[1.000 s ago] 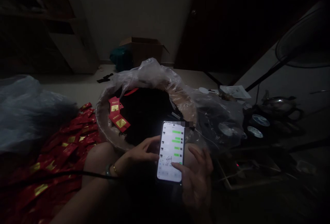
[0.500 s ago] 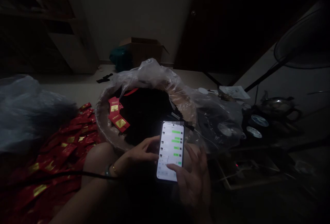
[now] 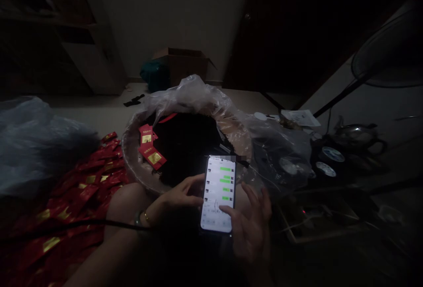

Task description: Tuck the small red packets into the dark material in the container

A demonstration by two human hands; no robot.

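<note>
A lit smartphone shows a chat with green message bubbles and dark strokes drawn over its lower part. My left hand is closed around the phone's left edge, its thumb along the side and the other fingers hidden behind. At the lower right of the screen, one finger of my right hand touches or hovers over the glass; its other fingers are spread apart and hold nothing. Beyond the phone stands a round basket lined with clear plastic, full of dark loose material. Red packets with gold labels lie on its left side.
Many red packets are heaped at the left beside a large plastic bag. At the right are a kettle, a plastic bag and a fan. A cardboard box stands by the wall. A dark cable crosses my left forearm.
My right hand has shifted slightly right and up, its finger sliding across the screen's lower part. The drawn strokes there have grown. The left hand and phone have stayed in place.
</note>
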